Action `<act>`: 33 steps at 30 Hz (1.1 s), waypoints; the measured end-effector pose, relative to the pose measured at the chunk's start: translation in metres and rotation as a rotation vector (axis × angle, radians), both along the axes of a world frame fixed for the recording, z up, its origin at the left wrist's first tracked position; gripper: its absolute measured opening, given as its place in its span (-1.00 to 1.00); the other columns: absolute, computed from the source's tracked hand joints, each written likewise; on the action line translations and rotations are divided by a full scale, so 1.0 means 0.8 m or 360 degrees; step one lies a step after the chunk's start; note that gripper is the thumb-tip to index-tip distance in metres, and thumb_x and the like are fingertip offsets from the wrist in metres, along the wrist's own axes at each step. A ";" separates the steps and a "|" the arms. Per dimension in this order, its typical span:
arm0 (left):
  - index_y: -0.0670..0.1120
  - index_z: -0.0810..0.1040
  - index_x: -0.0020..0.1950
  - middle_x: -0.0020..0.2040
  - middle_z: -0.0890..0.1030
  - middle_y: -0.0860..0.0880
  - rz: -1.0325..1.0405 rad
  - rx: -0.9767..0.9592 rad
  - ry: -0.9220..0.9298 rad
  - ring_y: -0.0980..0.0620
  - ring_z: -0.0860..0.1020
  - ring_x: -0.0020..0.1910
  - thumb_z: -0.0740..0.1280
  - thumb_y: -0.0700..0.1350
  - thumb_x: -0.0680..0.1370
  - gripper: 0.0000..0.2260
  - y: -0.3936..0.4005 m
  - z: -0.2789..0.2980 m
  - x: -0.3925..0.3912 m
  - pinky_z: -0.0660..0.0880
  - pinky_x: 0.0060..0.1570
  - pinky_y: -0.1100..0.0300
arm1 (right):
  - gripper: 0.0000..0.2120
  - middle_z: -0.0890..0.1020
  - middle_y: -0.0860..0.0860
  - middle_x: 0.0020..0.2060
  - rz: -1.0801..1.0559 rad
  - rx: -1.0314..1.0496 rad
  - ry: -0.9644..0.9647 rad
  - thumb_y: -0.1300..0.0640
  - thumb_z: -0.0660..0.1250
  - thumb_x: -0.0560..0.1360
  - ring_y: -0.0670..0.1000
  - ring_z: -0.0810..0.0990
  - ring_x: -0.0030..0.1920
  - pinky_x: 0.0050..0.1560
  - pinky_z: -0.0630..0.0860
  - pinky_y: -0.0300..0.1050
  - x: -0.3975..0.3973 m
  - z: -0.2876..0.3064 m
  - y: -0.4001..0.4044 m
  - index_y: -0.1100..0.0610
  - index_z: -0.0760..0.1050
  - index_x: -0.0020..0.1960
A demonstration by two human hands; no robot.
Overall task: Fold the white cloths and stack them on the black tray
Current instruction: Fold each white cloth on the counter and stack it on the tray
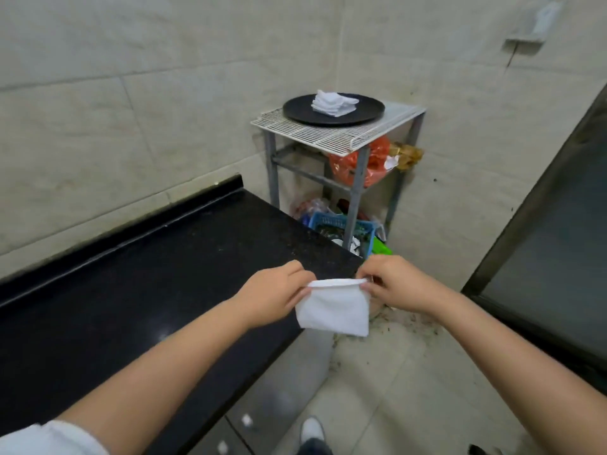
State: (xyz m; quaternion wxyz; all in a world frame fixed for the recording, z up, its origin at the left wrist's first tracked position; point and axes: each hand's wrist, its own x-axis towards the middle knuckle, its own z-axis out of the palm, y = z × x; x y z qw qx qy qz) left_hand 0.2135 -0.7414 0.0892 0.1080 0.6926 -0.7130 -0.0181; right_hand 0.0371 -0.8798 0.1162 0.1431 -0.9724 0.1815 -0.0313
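A white cloth [332, 310] hangs folded in the air by the corner of the black counter. My left hand [274, 293] pinches its upper left corner. The upper right corner is pinched by my right hand [395, 284]. Farther back, a round black tray [295, 111] lies on a white wire rack. A small stack of folded white cloths [333, 102] sits on the tray, toward its right half.
The black stone counter [147, 290] runs along the tiled wall on my left. The wire rack [331, 134] tops a grey metal stand holding an orange bag [377, 162]; a blue basket [341, 224] sits below. A dark door [542, 257] stands at right. My shoe [312, 430] shows on the tiled floor.
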 end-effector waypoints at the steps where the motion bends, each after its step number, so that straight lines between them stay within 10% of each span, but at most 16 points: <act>1: -0.15 0.55 0.13 -0.03 0.56 -0.17 -0.0034 -0.0036 -0.0020 -0.15 0.60 -0.13 -0.07 0.11 0.48 -0.46 -0.030 0.005 0.009 0.55 -0.26 0.09 | -0.82 0.59 0.18 0.00 -0.0007 -0.0036 -0.0010 0.24 0.24 0.51 0.11 0.51 0.06 -0.06 0.29 -0.20 0.008 0.008 -0.028 0.28 0.54 0.05; 11: -0.15 0.42 0.34 0.23 0.53 -0.12 0.0214 -0.0318 0.0190 -0.07 0.48 0.20 0.26 -0.12 0.57 -0.65 -0.324 0.125 0.113 0.30 0.10 0.27 | -0.83 0.54 -0.01 -0.29 -0.0269 0.0071 -0.0192 0.31 0.21 0.51 -0.14 0.48 -0.44 -0.27 0.42 -0.30 0.124 0.143 -0.308 0.15 0.56 -0.02; 18: -0.15 0.55 0.07 -0.17 0.57 -0.07 0.0500 -0.0486 0.0568 0.08 0.54 -0.42 0.30 -0.22 0.54 -0.87 -0.490 0.187 0.178 0.47 -0.36 0.32 | -0.71 0.58 0.00 -0.42 -0.0313 0.0563 -0.0403 0.38 0.18 0.52 -0.24 0.56 -0.55 -0.36 0.55 -0.34 0.215 0.193 -0.494 0.07 0.42 -0.28; 21: -0.11 0.51 0.02 -0.24 0.58 -0.08 0.0671 -0.0522 0.0671 0.18 0.57 -0.48 0.28 -0.25 0.55 -0.91 -0.563 0.200 0.201 0.58 -0.26 0.20 | -0.84 0.60 0.04 -0.30 -0.0209 0.0365 -0.0409 0.34 0.26 0.48 -0.11 0.61 -0.33 -0.24 0.53 -0.37 0.262 0.202 -0.578 0.13 0.50 -0.20; 27: -0.18 0.53 0.19 0.14 0.53 -0.16 0.1148 -0.0832 0.0257 -0.16 0.55 0.03 0.26 -0.21 0.56 -0.78 -0.697 0.225 0.242 0.39 0.01 0.17 | -0.82 0.50 0.07 -0.17 0.0070 -0.0009 -0.0776 0.37 0.21 0.45 0.02 0.44 -0.12 -0.32 0.22 -0.25 0.358 0.204 -0.724 0.32 0.55 -0.02; 33: -0.16 0.48 0.27 0.25 0.45 -0.13 0.1398 -0.0482 0.0124 -0.16 0.51 0.14 0.19 -0.21 0.59 -0.74 -0.774 0.170 0.263 0.41 0.05 0.14 | -0.84 0.55 0.26 -0.02 0.0390 -0.0051 -0.0563 0.39 0.19 0.43 0.19 0.50 0.06 -0.14 0.22 -0.21 0.428 0.135 -0.818 0.34 0.51 -0.05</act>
